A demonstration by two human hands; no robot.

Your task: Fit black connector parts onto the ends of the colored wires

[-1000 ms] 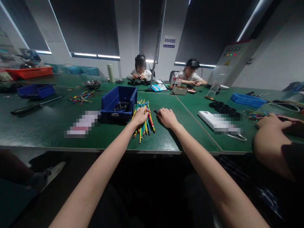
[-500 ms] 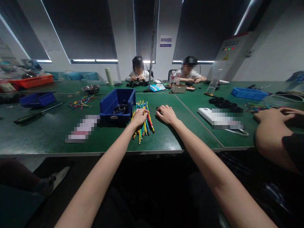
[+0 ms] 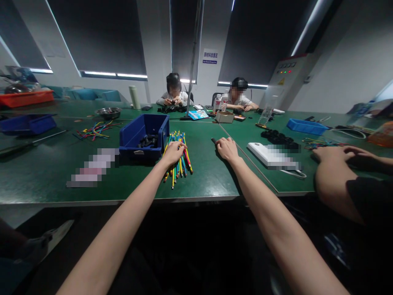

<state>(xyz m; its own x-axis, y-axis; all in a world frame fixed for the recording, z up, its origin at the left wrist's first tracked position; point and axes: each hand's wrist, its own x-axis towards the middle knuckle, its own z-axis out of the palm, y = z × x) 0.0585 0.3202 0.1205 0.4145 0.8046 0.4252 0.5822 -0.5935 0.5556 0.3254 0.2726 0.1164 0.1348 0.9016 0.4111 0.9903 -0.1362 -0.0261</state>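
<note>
A bundle of short coloured wires [image 3: 173, 174], yellow, blue, green and red, lies on the green table in front of me. My left hand [image 3: 174, 153] rests on top of it, fingers lying loosely across the wires and not wrapped round them. To the right, my right hand [image 3: 227, 148] is low on the tabletop with its fingers curled. A small black piece [image 3: 213, 140] pokes out at those fingertips; the rest of it is hidden. Left of the wires stands a dark blue bin [image 3: 139, 153] with several black parts [image 3: 148, 141] inside.
A white device with a strap [image 3: 258, 150] lies right of my right hand, near a co-worker's arm [image 3: 331, 172]. Black parts [image 3: 279, 138] and a blue tray [image 3: 307, 126] sit beyond. Loose wires [image 3: 95, 130], a metal bowl [image 3: 109, 113] and a screwdriver [image 3: 49, 136] are leftward.
My right hand has slid right, away from the wires, and the small black piece has moved with it. My left hand stays on the wires. The whole view has shifted slightly.
</note>
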